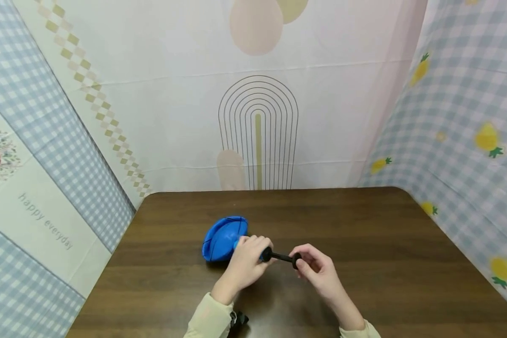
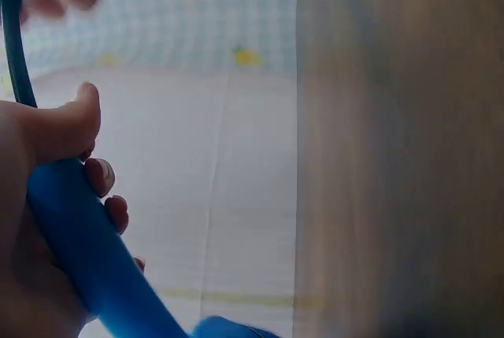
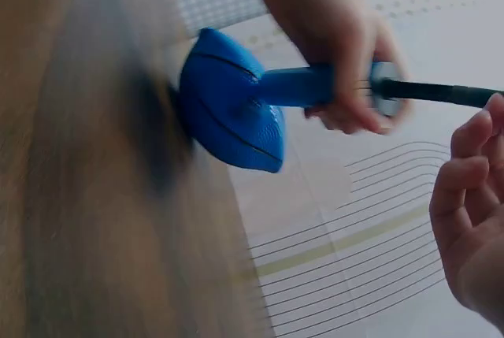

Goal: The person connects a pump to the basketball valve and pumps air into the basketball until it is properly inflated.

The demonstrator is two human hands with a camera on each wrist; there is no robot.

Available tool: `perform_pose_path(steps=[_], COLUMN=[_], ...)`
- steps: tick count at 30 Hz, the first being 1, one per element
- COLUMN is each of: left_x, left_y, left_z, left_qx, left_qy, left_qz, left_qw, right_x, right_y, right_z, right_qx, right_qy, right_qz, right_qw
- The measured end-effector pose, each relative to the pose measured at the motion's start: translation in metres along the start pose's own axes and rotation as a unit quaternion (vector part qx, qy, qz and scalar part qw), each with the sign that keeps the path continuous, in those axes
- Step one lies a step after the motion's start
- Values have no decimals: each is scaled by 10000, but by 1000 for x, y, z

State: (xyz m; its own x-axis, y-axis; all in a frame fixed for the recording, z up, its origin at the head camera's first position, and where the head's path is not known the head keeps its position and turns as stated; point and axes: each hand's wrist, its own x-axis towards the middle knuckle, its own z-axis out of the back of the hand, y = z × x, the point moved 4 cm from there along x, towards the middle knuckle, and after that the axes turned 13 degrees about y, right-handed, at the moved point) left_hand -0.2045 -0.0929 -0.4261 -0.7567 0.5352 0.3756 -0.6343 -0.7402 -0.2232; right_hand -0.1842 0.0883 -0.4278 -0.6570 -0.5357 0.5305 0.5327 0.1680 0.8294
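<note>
A partly collapsed blue ball [image 1: 224, 237] with black seam lines sits on the table, folded in like a bowl. From it runs the blue barrel of a hand pump [image 3: 296, 87]. My left hand [image 1: 247, 263] grips that barrel, fingers and thumb wrapped round it. A black rod [image 1: 281, 257] sticks out of the barrel's right end, with a round black handle [image 1: 296, 260] at its tip. With thumb and fingers, my right hand [image 1: 319, 271] pinches this handle. In the right wrist view the handle's end is cut off by the frame edge.
The dark wooden table [image 1: 363, 225] has rounded far corners. Behind it hangs a pale cloth [image 1: 173, 126] with an arch pattern, and checked cloths [image 1: 456, 155] hang at both sides. A small black item [image 1: 240, 319] shows beside the left cuff.
</note>
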Motion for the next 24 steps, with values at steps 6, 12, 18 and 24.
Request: perform_pose_path(steps=[6, 12, 18, 24], left_x=[2, 2, 0, -3], left_y=[-17, -9, 11, 17], left_z=[-15, -8, 6, 10], left_qx=[-433, -206, -118, 286], left_qy=[538, 570, 359, -46], left_qz=[-252, -145, 142, 476], left_qw=[9973, 9981, 9992, 9984], right_x=[1, 0, -3, -3], right_y=[-13, -10, 8, 3], right_z=[-7, -8, 1, 4], right_qx=[-584, -722, 96, 296], right_qy=[246, 166, -53, -202], right_qz=[-461, -487, 247, 431], right_qw=[9969, 9961, 9996, 9984])
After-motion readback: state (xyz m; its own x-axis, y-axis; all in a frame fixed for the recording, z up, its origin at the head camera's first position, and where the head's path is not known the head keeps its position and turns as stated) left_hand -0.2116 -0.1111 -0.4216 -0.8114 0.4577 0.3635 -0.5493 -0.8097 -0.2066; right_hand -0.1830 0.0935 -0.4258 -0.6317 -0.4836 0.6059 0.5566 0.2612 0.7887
